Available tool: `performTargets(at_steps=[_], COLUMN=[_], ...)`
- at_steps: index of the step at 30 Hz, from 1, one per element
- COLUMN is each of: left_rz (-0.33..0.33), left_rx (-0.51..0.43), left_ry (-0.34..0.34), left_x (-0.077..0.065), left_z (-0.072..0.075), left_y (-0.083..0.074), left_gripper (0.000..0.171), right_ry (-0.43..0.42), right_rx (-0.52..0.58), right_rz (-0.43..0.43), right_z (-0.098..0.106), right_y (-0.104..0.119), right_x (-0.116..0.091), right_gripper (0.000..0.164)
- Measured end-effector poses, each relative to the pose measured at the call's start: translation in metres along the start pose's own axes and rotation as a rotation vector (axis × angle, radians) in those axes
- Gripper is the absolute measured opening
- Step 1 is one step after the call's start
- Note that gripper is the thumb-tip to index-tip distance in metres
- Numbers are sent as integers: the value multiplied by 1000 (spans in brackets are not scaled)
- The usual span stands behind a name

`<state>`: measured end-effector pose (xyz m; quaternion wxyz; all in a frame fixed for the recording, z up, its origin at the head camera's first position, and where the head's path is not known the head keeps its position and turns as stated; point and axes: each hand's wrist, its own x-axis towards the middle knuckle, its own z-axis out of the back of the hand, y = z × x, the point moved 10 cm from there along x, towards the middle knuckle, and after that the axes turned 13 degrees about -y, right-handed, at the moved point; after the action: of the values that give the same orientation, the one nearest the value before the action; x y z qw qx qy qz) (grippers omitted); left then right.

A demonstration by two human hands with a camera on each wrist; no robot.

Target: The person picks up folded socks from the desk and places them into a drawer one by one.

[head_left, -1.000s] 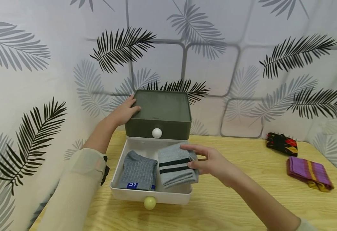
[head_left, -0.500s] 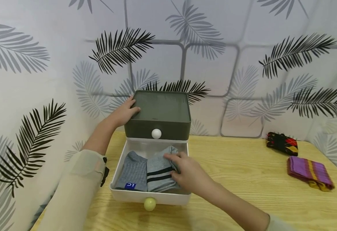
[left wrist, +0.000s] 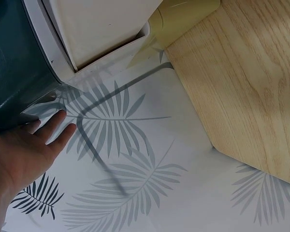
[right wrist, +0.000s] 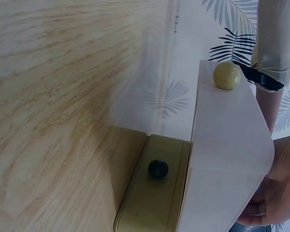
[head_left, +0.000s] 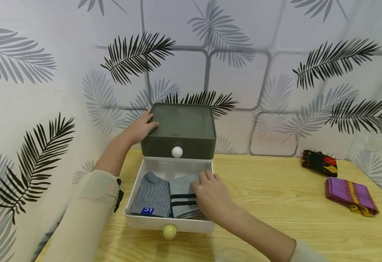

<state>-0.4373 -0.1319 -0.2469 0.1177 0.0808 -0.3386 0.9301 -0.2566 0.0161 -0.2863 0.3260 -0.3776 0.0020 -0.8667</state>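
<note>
A small drawer unit has a dark green top drawer (head_left: 179, 147) with a white knob, above a pulled-out white drawer (head_left: 138, 218) with a yellow knob. Folded grey ribbed socks (head_left: 153, 193) with a blue label lie in its left half. Beside them, on the right, are light grey socks (head_left: 182, 203) with two black stripes. My right hand (head_left: 212, 196) reaches into the drawer, its curled fingers gripping the striped socks' right side; their tips are hidden. Against the green top's left edge rests my left hand (head_left: 141, 128), fingers extended. The left wrist view shows this hand (left wrist: 29, 154) too.
Black, red and yellow patterned socks (head_left: 319, 163) and folded purple-and-yellow socks (head_left: 351, 196) lie far right on the wooden table (head_left: 262, 182). Beneath the white drawer is an olive-yellow drawer (right wrist: 154, 193) with a dark knob. A leaf-patterned sheet (head_left: 243, 80) hangs behind.
My right hand has moved left and down into the drawer with the striped socks, which now lie flat beside the ribbed pair. The ribbed socks shifted slightly left. My left hand stays put.
</note>
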Motion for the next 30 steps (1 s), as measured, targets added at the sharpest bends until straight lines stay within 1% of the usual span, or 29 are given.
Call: performTargets(at_steps=[2, 4, 6, 8, 11, 15, 17, 18, 20, 22, 24, 25, 26, 28, 30], left_rz=[1, 2, 2, 4, 6, 8, 8, 8, 8, 8, 7, 7, 6, 5, 4], left_rx=[2, 2, 3, 5, 7, 8, 7, 6, 5, 1, -3, -5, -7, -7, -6], left_ry=[1, 1, 1, 1, 0, -2, -3, -3, -1, 1, 2, 2, 1, 1, 2], left_x=[0, 0, 0, 0, 0, -1, -1, -1, -1, 0, 0, 0, 0, 0, 0], left_z=[0, 0, 1, 1, 2, 2, 2, 2, 2, 1, 0, 0, 0, 0, 0], left_y=[0, 0, 0, -1, -1, -1, -1, 0, 0, 0, 0, 0, 0, 0, 0], left_gripper=[61, 61, 61, 61, 61, 61, 61, 61, 61, 61, 61, 61, 61, 61, 62], right_ry=[-9, -12, -7, 35, 169, 411, 525, 592, 728, 847, 961, 988, 998, 994, 958], right_rx=[14, 82, 215, 418, 774, 1200, 1376, 1464, 1621, 1716, 1778, 1792, 1805, 1828, 1843], right_rz=[-9, -31, -68, -118, -224, -339, -385, -429, -548, -700, -869, -921, -970, -1045, -1063], right_z=[3, 8, 14, 19, 21, 15, 9, 4, -7, -19, -30, -35, -40, -48, -53], right_y=[-1, 0, 2, 7, 21, 52, 69, 77, 90, 99, 105, 107, 108, 109, 108], right_x=[1, 2, 2, 1, -5, -23, -34, -40, -53, -67, -83, -88, -92, -97, -96], right_gripper=[9, 15, 24, 32, 31, 21, 18, 18, 25, 32, 40, 44, 47, 48, 50])
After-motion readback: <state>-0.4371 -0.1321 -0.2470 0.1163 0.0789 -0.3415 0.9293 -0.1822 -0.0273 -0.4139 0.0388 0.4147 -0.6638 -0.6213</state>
